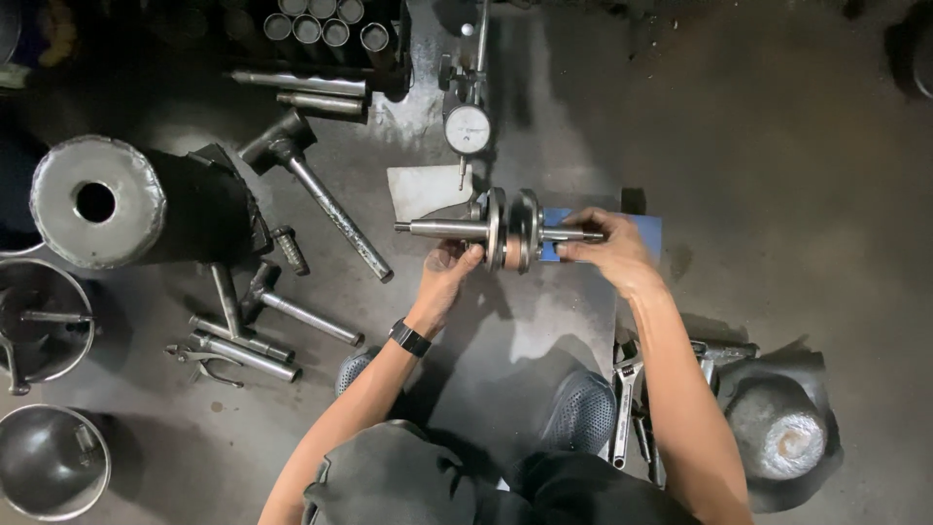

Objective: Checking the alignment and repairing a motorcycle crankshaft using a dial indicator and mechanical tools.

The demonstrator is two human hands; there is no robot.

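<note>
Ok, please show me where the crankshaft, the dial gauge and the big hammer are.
crankshaft (513, 229): head view, on the round webs in the middle.
dial gauge (467, 128): head view, on its white round face.
big hammer (335, 214): head view, on the metal handle.

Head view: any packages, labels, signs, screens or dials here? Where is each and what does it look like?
Dial gauge: top centre, on a stand behind the crankshaft; round white face, metal rim.
Wristwatch: on the left hand's wrist; small dark square face, black strap; display unreadable.
Blue block: under the right hand; plain rectangle, no label visible.
No packages or signs.
</note>
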